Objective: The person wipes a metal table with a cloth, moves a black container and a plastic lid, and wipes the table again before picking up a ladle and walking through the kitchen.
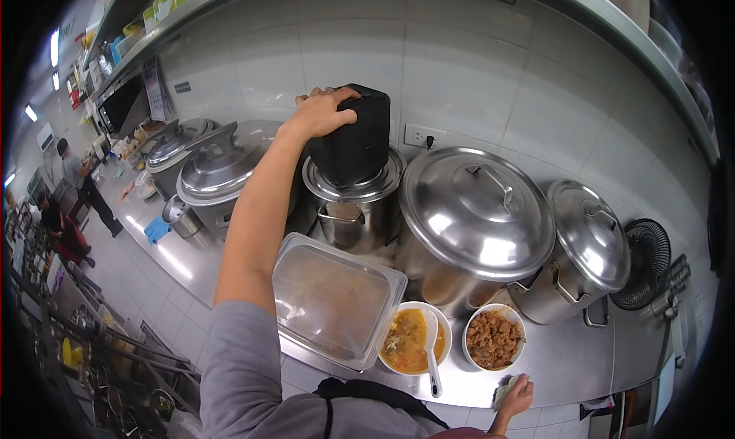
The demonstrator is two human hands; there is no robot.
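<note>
So this is a long, shiny steel table (578, 366) running along a white tiled wall (467, 64), and it's pretty packed. Left hand (318, 114) is wrapped over the top of a black box (360, 140), which sits on a lidded steel pot (348, 228) near the back. Right hand (519, 395) is down by the front edge, closed around a pale cloth (502, 393). Between them there's a lidded plastic container (337, 301), a bowl of soup (406, 343) with a white spoon in it, and a bowl of browned chunks (494, 338). Big pot (475, 209) right behind those, smaller one (588, 244) next to it, then a black fan (641, 263). More pots off left, plus a blue cloth (157, 230). Shelf (624, 45) overhead, pale floor tiles (164, 293), two people (76, 175) farther back.
</note>
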